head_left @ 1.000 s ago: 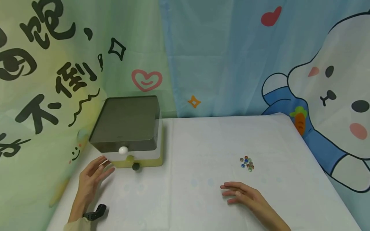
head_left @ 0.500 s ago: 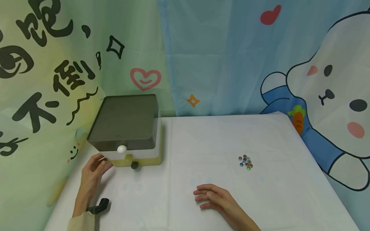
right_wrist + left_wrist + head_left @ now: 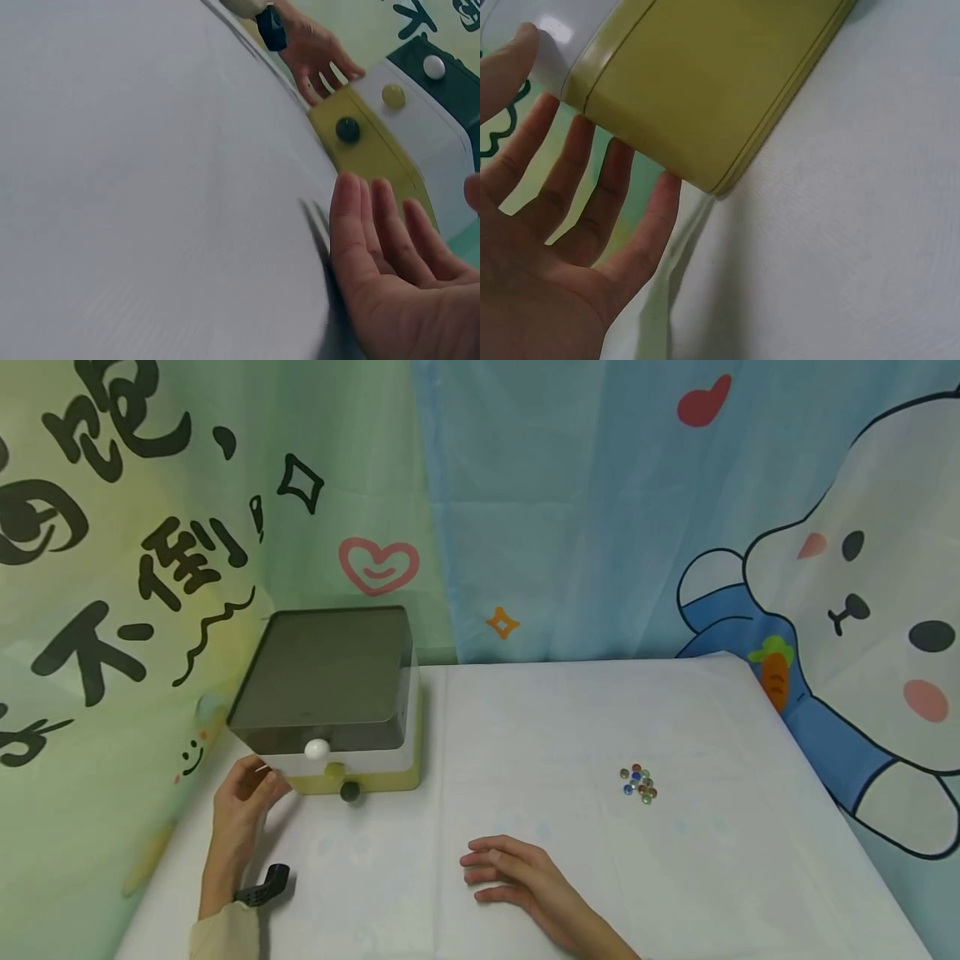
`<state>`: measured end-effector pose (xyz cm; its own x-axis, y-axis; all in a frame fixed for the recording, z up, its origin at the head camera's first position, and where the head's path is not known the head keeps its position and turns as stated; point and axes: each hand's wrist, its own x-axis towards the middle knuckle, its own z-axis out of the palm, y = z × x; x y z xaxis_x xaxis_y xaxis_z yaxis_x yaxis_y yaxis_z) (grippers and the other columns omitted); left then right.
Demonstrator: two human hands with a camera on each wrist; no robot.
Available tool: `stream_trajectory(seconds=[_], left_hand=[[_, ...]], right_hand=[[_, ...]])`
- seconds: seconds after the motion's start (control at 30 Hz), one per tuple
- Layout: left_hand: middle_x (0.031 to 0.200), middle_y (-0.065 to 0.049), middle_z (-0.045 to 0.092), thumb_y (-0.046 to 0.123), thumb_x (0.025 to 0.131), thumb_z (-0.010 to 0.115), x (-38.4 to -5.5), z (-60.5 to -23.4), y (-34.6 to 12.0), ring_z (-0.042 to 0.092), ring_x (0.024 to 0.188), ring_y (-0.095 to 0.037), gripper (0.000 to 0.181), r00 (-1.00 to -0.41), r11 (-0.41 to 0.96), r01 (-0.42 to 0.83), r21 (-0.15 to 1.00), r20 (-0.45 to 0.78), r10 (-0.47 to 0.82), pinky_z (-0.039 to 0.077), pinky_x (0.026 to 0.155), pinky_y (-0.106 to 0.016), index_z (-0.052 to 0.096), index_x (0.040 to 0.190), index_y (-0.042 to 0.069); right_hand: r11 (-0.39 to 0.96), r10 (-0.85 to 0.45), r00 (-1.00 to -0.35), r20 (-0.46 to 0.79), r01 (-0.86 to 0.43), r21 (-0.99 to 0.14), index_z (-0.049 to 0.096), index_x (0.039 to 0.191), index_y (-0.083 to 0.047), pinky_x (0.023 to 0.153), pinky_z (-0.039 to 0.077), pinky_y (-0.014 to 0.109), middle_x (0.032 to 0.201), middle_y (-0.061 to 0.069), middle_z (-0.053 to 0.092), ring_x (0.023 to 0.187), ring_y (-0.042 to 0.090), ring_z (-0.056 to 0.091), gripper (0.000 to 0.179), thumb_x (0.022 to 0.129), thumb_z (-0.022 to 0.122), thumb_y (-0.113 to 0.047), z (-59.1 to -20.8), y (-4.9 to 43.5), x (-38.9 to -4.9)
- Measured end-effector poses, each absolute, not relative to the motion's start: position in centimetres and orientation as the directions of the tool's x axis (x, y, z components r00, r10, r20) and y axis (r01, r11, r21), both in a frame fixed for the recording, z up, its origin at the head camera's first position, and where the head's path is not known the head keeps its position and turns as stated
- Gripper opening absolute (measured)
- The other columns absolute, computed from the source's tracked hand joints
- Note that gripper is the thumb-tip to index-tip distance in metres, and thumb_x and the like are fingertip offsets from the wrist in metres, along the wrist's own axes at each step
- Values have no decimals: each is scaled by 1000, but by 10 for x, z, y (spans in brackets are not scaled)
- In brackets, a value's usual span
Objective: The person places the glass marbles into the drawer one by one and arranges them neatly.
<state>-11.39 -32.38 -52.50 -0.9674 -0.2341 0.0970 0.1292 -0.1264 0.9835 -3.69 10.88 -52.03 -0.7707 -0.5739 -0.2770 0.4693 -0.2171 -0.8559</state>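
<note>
A box of three stacked tiers [image 3: 337, 677], dark grey-green over white over yellow, stands at the back left. Its front carries a white knob [image 3: 317, 749], a yellow knob [image 3: 334, 771] and a dark green knob [image 3: 350, 791]. At its front left corner is my left hand [image 3: 238, 810], thumb by the front, spread fingertips along the side edge; the left wrist view shows these fingers [image 3: 619, 180] lightly bent. My right hand [image 3: 513, 881] hovers over the front middle of the table, holding nothing, its fingers loosely curved and pointing left towards the box.
Several small coloured glass beads [image 3: 639, 783] lie in a loose cluster right of the middle. A white cloth covers the table [image 3: 540, 727]. Printed curtains [image 3: 570, 527] hang right behind its back edge and along the left side. A black band [image 3: 264, 887] sits on my left wrist.
My right hand has moved left across the table, away from the beads. My left hand has come in closer to the box's front left corner. The box and beads stay put.
</note>
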Motion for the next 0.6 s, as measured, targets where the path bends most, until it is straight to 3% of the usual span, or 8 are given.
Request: stream_trajectory(seconds=[0.2,0.43,0.6], left_hand=[[110,8,70,-9,98,63,-115,-519,-322,66,105,-5,30,-965,-54,96,994,79,-249,60,83,-20,64,121,10],[124,12,67,-5,97,66,-115,-510,-321,61,116,-7,45,-963,35,85,996,91,-252,57,87,-16,60,140,8],[128,15,67,-3,97,68,-120,-504,-316,60,121,-4,51,-960,87,100,991,119,-253,52,92,-12,58,146,9]], right_hand=[[-245,-545,-778,-313,505,-827,49,147,7,99,59,37,139,17,67,119,22,70,51,107,57,-25,-516,90,-43],[-284,-556,-769,-316,532,-798,50,147,5,100,59,39,140,16,67,119,22,70,52,106,57,-27,-515,70,-52],[-303,-578,-750,-322,563,-769,51,147,6,102,58,40,140,17,67,119,22,71,53,106,57,-27,-515,56,-59]])
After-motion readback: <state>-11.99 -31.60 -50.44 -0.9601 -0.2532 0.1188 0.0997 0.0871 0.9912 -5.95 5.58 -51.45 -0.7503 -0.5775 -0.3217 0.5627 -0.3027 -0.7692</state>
